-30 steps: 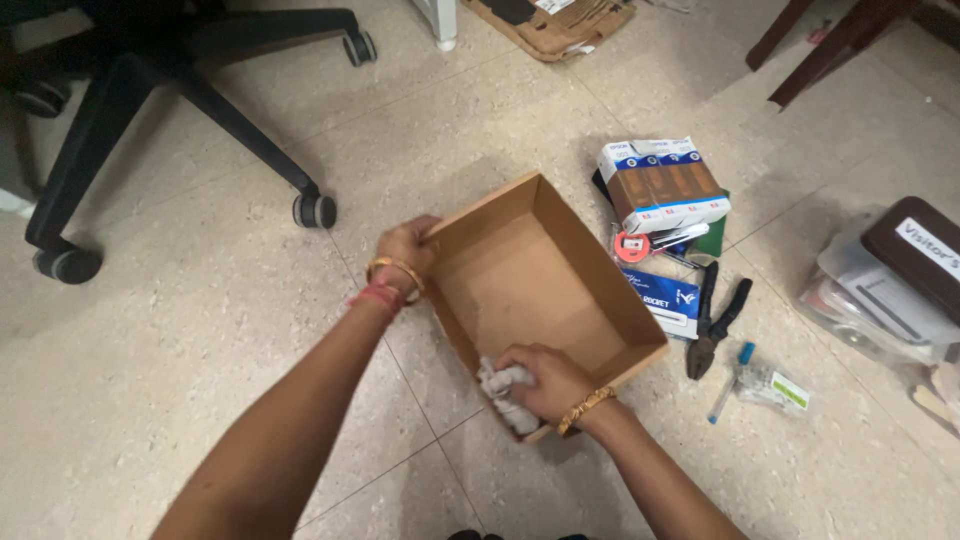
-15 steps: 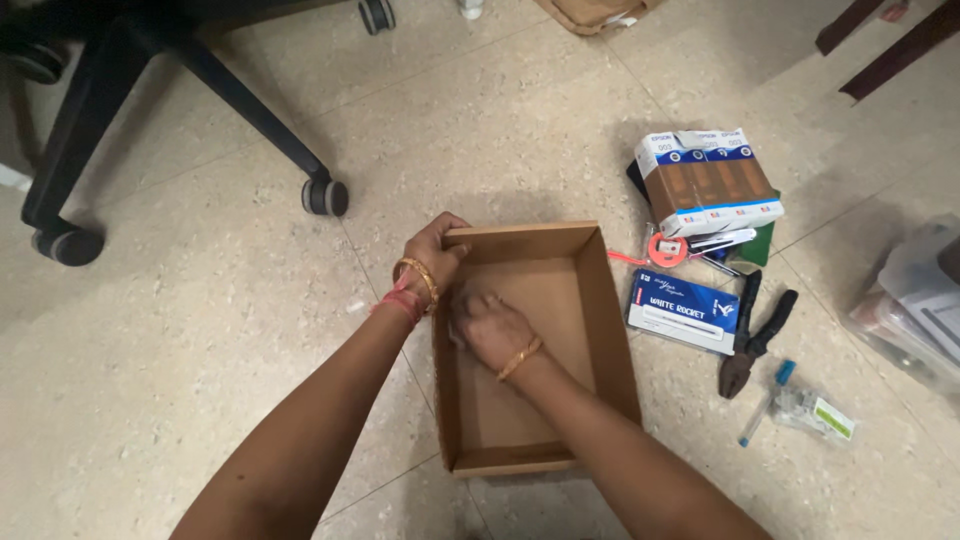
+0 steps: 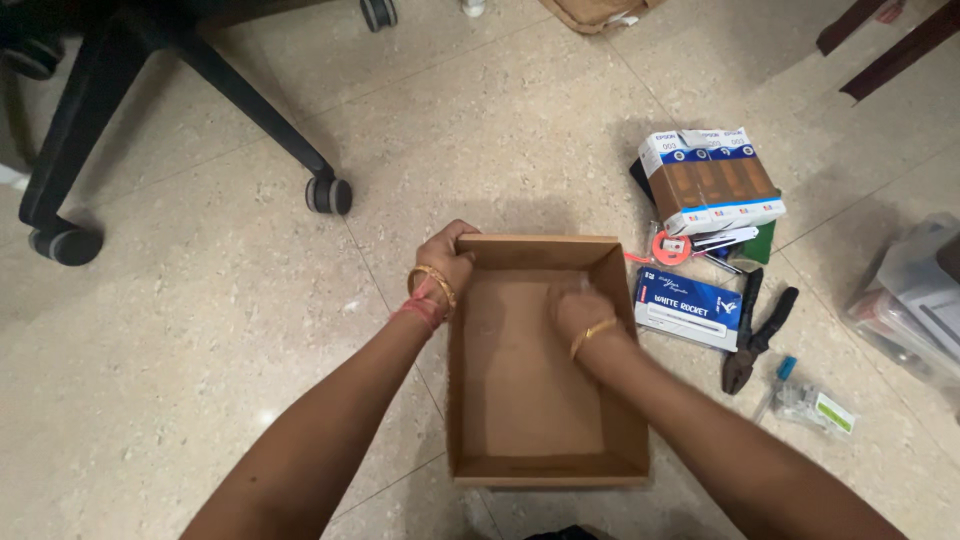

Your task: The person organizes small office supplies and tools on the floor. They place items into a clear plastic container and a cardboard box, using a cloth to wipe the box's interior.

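An open, shallow brown cardboard box (image 3: 540,243) lies on the speckled tile floor in front of me. My left hand (image 3: 445,258) grips its far left corner; that wrist wears a gold bangle and red thread. My right hand (image 3: 578,310) is inside the box against the far right wall, blurred by motion, fingers closed. A pale cloth (image 3: 580,287) shows only as a faint smudge at the fingertips. The rest of the box's inside is bare cardboard.
Right of the box lie a flat blue carton (image 3: 688,308), black pliers (image 3: 755,340), a red round tape measure (image 3: 668,247), a blue-capped pen (image 3: 770,385), stacked white-and-brown cartons (image 3: 712,180) and a clear plastic container (image 3: 915,300). An office chair's wheeled base (image 3: 328,195) stands far left.
The box has turned from slanted to square with me. My right hand moved with the cloth from the near corner to the far left inside, then across to the far right. My left hand kept its grip.
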